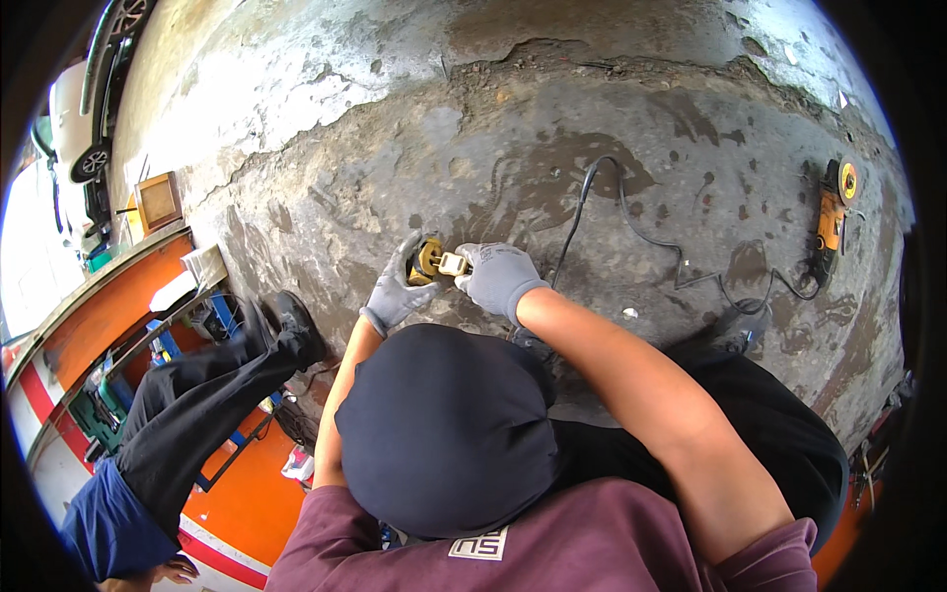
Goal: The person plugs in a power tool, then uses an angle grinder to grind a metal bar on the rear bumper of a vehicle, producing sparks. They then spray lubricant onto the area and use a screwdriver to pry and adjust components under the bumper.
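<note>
My left hand (398, 287), in a grey work glove, holds a yellow and black electrical socket (425, 261) above the concrete floor. Between the fingers of my right hand (499, 275), gloved alike, is a pale plug (451, 264) whose prongs point at the socket face. Whether the prong tips have entered the socket, I cannot tell. A dark power cord (623, 194) runs in bends over the floor to the right. At its far end lies a yellow angle grinder (829, 222) with a disc on it.
To the left stands another person (200, 399) in dark trousers and a blue top. Beside them are an orange workbench (111, 296) holding tools and a small wooden box (157, 201). A car (78, 126) is at the upper left. Cracked, broken concrete (533, 63) crosses the floor ahead.
</note>
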A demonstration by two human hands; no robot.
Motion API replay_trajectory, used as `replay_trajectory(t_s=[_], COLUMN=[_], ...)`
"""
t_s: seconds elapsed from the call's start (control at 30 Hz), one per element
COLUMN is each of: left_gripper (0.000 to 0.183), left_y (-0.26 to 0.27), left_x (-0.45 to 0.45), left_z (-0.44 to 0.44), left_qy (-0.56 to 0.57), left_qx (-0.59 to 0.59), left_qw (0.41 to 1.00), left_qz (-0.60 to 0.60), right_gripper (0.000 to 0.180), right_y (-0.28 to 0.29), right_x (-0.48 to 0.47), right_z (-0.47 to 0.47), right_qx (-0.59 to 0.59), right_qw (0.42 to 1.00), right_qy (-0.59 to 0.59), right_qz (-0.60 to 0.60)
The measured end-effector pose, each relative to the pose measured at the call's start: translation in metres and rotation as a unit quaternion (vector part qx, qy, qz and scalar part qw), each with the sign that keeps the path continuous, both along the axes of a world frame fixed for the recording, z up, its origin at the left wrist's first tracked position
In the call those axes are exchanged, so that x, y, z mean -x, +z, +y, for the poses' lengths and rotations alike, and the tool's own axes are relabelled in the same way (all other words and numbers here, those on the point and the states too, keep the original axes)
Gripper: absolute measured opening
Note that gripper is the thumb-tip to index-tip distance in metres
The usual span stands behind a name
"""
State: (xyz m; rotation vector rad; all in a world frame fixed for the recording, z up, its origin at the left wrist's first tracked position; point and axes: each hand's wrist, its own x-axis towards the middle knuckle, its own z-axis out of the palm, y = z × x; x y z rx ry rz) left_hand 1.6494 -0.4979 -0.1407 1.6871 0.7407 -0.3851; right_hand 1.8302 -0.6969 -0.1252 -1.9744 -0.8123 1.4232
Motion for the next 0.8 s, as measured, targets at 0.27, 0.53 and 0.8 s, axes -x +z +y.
replay_trajectory(t_s=[0.27,0.53,0.8], left_gripper=[0.105,0.104,0.098], left_y=[0.006,0.004,0.011], left_x=[0.001,0.007,0.009], left_z=[-0.008,-0.013,-0.017], left_qy=[-0.041,-0.061,-0.105], left_qx=[-0.016,-0.046,-0.117], left_qw=[0.999,0.997,0.987], left_qz=[0.004,0.016,0.034], right_gripper=[0.024,0.024,0.026], right_y=[-0.003,0.003,0.001], right_x=[0.009,0.009,0.020], right_z=[0.005,0.006,0.005], right_qx=[-0.033,-0.034,-0.049], right_qw=[0.997,0.994,0.994], right_qy=[0.033,0.061,0.062], right_qz=[-0.061,-0.083,-0.070])
